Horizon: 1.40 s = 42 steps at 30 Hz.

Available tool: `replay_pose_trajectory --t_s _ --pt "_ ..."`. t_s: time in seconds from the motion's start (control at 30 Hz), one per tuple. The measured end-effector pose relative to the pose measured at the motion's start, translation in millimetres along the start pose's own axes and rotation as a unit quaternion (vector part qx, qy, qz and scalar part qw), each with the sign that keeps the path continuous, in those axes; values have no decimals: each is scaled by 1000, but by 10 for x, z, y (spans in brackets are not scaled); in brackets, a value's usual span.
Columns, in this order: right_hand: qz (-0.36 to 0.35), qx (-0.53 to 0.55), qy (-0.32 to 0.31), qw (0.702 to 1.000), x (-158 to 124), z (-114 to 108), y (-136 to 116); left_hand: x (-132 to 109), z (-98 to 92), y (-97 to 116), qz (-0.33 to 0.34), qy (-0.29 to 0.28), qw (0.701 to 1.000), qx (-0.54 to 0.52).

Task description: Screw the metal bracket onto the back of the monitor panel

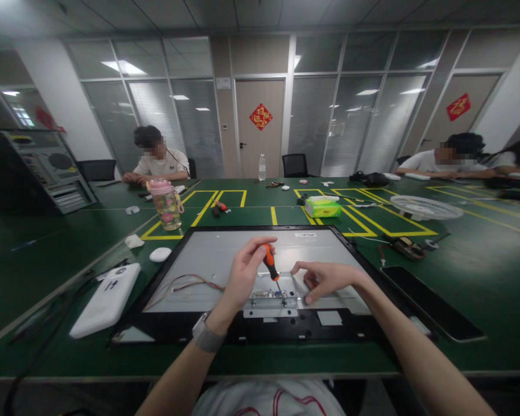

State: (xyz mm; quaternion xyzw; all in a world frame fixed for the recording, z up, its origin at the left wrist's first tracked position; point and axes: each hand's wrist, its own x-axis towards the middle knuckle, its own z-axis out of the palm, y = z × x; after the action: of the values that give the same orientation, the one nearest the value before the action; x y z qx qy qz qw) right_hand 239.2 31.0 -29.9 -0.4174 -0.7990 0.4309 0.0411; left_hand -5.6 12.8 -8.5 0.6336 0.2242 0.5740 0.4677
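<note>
My left hand (244,270), a watch on its wrist, is closed round the orange and black handle of a screwdriver (270,263). The screwdriver leans, and its tip reaches down to a metal bracket (268,312) with a small circuit board (266,294). Whether the tip sits in a screw is too small to tell. Both parts are on the silver back of a flat display panel (219,245) with a black frame. My right hand (331,278) rests on the panel just right of the bracket, index finger and thumb apart, other fingers curled. Thin wires (190,278) lie left of the bracket.
On the left are a white phone-shaped device (108,297), a white round case (160,255) and a pink-lidded bottle (164,205). A black phone-like slab (431,300) lies right. Beyond the panel stands a green tissue pack (323,207). Other people sit across the table.
</note>
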Motion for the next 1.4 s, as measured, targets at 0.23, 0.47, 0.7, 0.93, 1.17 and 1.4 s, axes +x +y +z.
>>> replay_pose_trajectory --t_s 0.23,0.47,0.7,0.93,1.17,1.4 --pt "-28 5 74 997 102 114 -9 -3 23 19 13 19 999 24" --pt "-26 18 85 996 138 161 2 -8 -5 11 -11 16 1000 -22" --pt "-32 -10 101 994 162 189 6 0 22 44 16 35 998 52" --pt "-36 -10 104 994 169 191 16 -11 -2 17 -10 18 1000 4" --pt "-30 -4 102 994 158 189 -1 -3 27 63 -3 21 999 33" --pt "-33 4 98 995 166 185 27 -32 -12 21 -36 -10 999 -29"
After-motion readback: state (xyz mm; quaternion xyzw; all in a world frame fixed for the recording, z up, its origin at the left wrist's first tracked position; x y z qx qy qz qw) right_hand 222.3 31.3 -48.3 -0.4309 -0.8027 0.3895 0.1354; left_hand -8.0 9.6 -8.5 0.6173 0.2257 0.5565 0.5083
